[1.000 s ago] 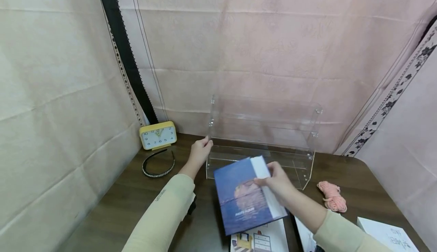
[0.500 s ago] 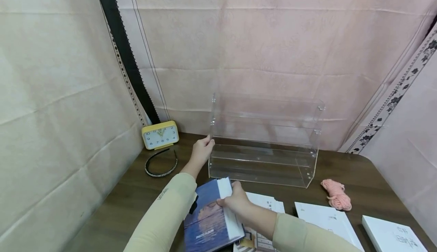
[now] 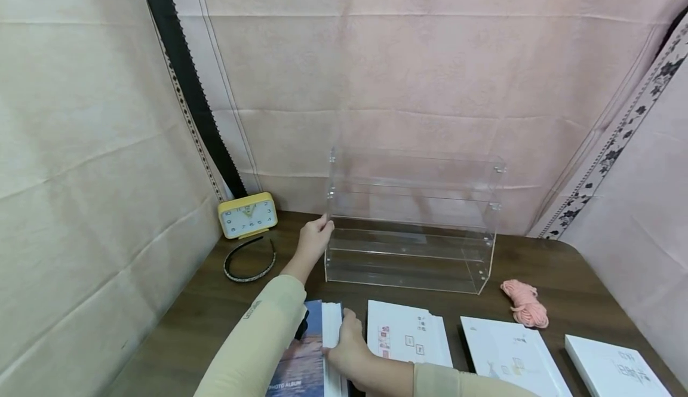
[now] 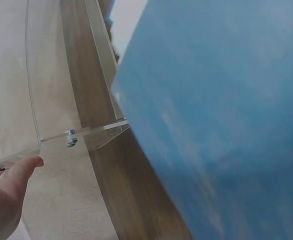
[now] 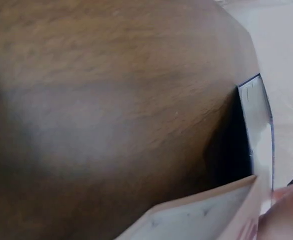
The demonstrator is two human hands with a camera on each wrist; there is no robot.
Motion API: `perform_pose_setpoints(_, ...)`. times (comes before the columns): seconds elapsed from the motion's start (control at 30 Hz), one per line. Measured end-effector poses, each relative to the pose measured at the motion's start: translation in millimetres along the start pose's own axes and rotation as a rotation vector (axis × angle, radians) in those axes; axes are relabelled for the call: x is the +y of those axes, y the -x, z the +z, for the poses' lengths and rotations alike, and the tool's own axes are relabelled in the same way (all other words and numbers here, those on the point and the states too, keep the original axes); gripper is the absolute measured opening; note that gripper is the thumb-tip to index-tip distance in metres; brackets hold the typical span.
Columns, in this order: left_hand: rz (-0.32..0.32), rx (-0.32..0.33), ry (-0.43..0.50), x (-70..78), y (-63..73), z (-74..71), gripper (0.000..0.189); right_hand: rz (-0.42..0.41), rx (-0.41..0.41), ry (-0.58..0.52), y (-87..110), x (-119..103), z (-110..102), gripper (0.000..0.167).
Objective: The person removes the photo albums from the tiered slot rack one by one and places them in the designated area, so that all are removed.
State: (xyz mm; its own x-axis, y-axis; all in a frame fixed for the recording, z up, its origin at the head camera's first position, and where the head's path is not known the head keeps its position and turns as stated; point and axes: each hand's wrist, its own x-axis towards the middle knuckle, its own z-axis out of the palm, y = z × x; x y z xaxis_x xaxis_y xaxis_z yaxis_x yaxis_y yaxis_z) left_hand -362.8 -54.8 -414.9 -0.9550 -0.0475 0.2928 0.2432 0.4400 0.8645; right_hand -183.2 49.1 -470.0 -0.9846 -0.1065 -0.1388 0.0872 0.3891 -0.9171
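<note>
My left hand [image 3: 314, 240] grips the left side panel of a clear acrylic shelf [image 3: 408, 268]; its thumb shows at the panel's edge in the left wrist view. My right hand [image 3: 352, 349] holds a blue photo album [image 3: 292, 364] by its right edge, thumb over the pale strip of the cover. The album lies low at the front of the table, partly hidden by my left sleeve. Its blue cover [image 4: 216, 115] fills much of the left wrist view. To the right of that hand lies a white book [image 3: 403, 331], partly covered by my right arm.
Two more white books, one [image 3: 510, 352] nearer and one [image 3: 615, 364] at the far right, lie on the wooden table [image 3: 177, 337]. Pink yarn [image 3: 525, 303] sits behind them. At the left are a yellow alarm clock [image 3: 248, 215] and a dark headband [image 3: 247, 277]. Cloth hangs behind.
My right hand has carried the photo album from in front of the shelf down and left toward the table's front, uncovering the white book. My left hand has stayed on the shelf.
</note>
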Motion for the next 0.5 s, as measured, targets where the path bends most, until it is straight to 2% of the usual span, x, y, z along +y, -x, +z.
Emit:
perform_pose_setpoints(0.1,-0.012,0.004,-0.01,-1.4,-0.2,-1.5,0.036,-0.027,-0.079,0.041,3.4,0,-2,0.09)
perform_pose_setpoints(0.2,-0.036,0.004,-0.015,-2.0,-2.1,-2.8,0.037,-0.037,-0.15,0.061,7.7,-4,-8,0.088)
perform_pose_setpoints(0.3,-0.058,-0.003,-0.032,0.2,-6.4,-5.5,0.039,-0.119,-0.185,0.054,11.5,-11,-21,0.081)
perform_pose_setpoints(0.4,-0.051,-0.03,-0.12,6.5,-9.9,-14.2,0.046,-0.238,-0.188,0.016,11.2,-18,-45,0.067)
perform_pose_setpoints(0.5,-0.021,-0.015,-0.279,17.8,-6.5,-31.3,0.057,-0.329,-0.163,-0.061,8.8,-25,-79,0.047)
